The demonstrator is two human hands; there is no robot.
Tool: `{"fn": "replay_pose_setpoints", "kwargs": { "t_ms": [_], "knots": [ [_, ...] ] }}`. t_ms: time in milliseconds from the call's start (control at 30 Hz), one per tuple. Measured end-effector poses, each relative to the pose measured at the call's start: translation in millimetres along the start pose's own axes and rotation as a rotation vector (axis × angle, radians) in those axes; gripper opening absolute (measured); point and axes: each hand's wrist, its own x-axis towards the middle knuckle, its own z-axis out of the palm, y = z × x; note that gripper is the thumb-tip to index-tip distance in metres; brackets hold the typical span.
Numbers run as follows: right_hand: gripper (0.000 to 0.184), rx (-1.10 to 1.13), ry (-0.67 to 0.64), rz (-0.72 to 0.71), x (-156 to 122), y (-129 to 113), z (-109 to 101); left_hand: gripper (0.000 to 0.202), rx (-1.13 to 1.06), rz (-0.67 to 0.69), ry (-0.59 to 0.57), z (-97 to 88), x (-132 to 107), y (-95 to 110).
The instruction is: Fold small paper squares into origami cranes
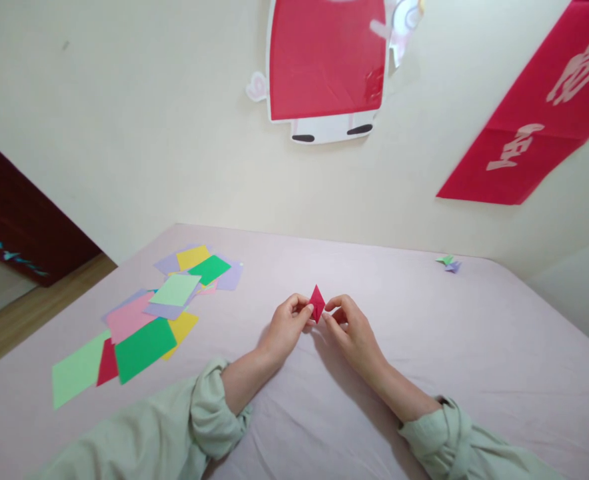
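Over pale pink bedding [424, 347], left hand [285, 328] and right hand [350, 331] pinch a red folded paper [317, 302] between them.

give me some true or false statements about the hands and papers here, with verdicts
1. The left hand and the right hand both pinch the red folded paper. True.
2. The loose coloured sheets lie to the person's left. True.
3. Nobody touches the red folded paper. False: fingertips of both hands hold it.
4. The loose coloured sheets are all green. False: pink, yellow, purple and red ones too.
5. Some small folded pieces lie far off to the right. True.
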Motion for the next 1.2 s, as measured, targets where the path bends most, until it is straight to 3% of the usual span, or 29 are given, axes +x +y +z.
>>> {"fn": "replay_pose_setpoints", "kwargs": {
  "t_ms": [200, 500, 733, 867, 1000, 1200],
  "knots": [
    [0.018, 0.039, 0.026, 0.053, 0.1, -3.7, 0.9, 0.013, 0.085, 0.094, -0.079, 1.2, -4.4, 0.2],
    [0.010, 0.135, 0.004, 0.050, 0.9, -2.2, 2.0, 0.013, 0.149, 0.131, -0.102, 1.5, -6.0, -2.1],
    [0.012, 0.232, -0.010, 0.081, 1.7, 4.4, 4.1, 0.014, 0.271, 0.262, -0.125, -1.3, -7.5, -5.6],
    [0.008, 0.233, -0.022, 0.079, 2.1, 7.6, 4.1, 0.015, 0.234, 0.235, -0.109, 0.4, -7.6, -5.9],
    [0.006, 0.218, -0.031, 0.060, 2.7, 9.7, 5.1, 0.016, 0.149, 0.125, -0.066, 2.2, -5.3, -4.4],
    [0.016, 0.169, 0.008, 0.014, 1.1, 7.9, 4.9, 0.021, 0.052, 0.027, -0.001, -0.6, 0.1, -4.8]
  ]
}}
